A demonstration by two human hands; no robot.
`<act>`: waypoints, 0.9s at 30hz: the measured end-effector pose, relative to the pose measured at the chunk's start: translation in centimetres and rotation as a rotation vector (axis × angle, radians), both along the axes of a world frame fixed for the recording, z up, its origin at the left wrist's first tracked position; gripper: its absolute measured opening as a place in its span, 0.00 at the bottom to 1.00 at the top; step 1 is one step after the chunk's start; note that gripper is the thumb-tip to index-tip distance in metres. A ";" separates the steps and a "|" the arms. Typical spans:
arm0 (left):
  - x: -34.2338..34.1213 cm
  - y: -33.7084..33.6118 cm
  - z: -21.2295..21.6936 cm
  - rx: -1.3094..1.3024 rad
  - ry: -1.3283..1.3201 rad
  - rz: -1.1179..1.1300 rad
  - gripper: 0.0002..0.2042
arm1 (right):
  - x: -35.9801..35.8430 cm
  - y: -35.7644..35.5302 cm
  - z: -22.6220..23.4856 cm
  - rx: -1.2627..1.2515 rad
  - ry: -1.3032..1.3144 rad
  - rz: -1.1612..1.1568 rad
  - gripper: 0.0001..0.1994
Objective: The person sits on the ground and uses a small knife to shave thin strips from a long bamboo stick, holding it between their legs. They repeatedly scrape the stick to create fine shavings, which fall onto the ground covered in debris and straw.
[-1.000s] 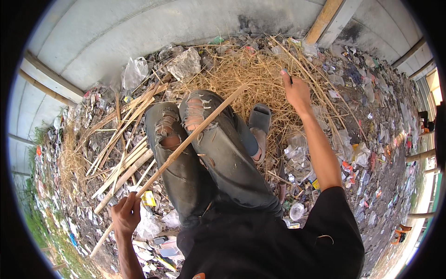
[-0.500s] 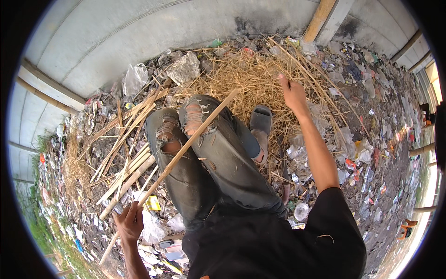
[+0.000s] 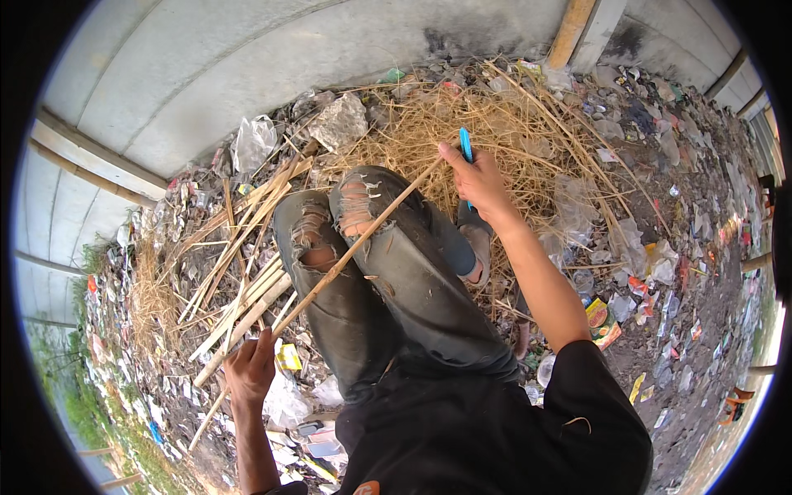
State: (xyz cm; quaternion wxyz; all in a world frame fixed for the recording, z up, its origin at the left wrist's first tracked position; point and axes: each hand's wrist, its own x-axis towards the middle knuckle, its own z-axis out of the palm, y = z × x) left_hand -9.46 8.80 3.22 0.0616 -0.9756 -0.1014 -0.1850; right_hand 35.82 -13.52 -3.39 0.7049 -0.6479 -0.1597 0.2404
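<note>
A long, thin bamboo strip [image 3: 346, 256] slants across my bent knees, its far end beside my right hand. My left hand [image 3: 250, 369] is closed around its lower part, and the near end sticks out below the fist. My right hand [image 3: 483, 183] is closed on a slim blue tool, apparently a cutter knife [image 3: 466, 145], with its thumb at the strip's far tip. No blade can be made out. More split bamboo strips [image 3: 235, 235] lie in a loose pile left of my legs. Beyond my knees is a heap of straw-coloured shavings [image 3: 462, 107].
Litter and plastic scraps [image 3: 652, 272] cover the ground all around. A pale rock [image 3: 340, 122] sits by the grey wall [image 3: 272, 49], and a bamboo post [image 3: 571, 33] stands against it. Long strips [image 3: 569, 132] lie over the heap's right side. My slippered foot is partly hidden.
My right hand has moved left to the strip's far end, and the blue tool now shows in it. My left hand, still gripping the strip, appears slightly higher and further right.
</note>
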 end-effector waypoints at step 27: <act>4.3 -5.8 2.1 -0.205 -0.020 0.132 0.13 | -8.6 -4.6 2.7 -0.117 -0.103 0.149 0.21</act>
